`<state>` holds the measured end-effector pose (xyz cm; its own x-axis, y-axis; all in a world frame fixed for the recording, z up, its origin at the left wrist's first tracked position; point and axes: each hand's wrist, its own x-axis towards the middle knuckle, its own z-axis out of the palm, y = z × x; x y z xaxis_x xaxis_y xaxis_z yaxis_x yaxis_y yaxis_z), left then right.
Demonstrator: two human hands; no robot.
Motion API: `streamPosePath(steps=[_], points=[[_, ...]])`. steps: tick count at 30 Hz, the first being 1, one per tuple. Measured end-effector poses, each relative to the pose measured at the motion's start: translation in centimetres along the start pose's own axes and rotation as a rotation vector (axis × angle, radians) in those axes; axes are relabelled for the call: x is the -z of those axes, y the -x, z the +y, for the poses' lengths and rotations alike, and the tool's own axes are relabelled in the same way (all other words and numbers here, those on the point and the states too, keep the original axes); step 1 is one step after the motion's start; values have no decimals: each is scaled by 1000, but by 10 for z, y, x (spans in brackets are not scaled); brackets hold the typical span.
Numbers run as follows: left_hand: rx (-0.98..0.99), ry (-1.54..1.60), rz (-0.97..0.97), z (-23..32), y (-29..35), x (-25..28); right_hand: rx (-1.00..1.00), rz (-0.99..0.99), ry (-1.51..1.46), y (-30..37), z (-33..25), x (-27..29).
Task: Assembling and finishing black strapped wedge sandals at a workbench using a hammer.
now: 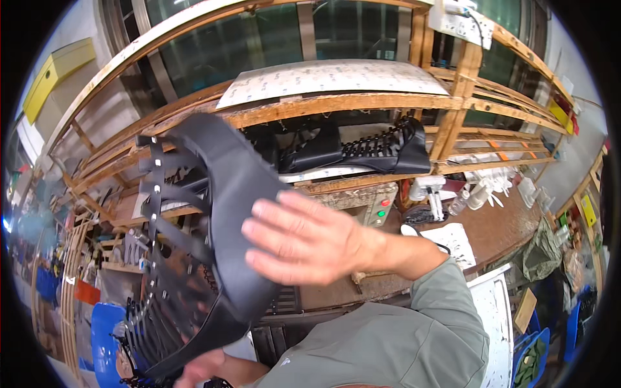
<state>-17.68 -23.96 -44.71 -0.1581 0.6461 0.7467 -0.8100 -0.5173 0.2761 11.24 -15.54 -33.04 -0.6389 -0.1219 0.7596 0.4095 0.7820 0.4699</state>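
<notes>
Black boot (239, 271): likely light, straps (178, 236) floppy; best held by stiffer smooth panel (236, 184). Right hand (310, 239) open, flat against 3 o'clock side; left hand (208, 366), 6 o'clock, blurred, grip unclear.

Boot (239, 187) ahead of me, left of centre: my right hand (310, 240) against its right side, left hand (210, 368) at its lower end. Rack (362, 102) behind it. Sheet (336, 79) on the rack's upper level, more boots (317, 150) on the shelf below. Button box (382, 212) under that shelf. Surface (501, 226) to the right: bottle (459, 202) farther back, paper (458, 242) nearer me. Chair (105, 330) left of the boot's lower end.
</notes>
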Motion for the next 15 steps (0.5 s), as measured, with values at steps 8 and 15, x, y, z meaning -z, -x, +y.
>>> streamPosePath(steps=[8, 15], points=[[300, 123, 296, -103, -192, -37, -238, -82, 391, 46, 120, 34], [585, -50, 190, -242, -339, -6, -499, -166, 539, 116, 234, 73]])
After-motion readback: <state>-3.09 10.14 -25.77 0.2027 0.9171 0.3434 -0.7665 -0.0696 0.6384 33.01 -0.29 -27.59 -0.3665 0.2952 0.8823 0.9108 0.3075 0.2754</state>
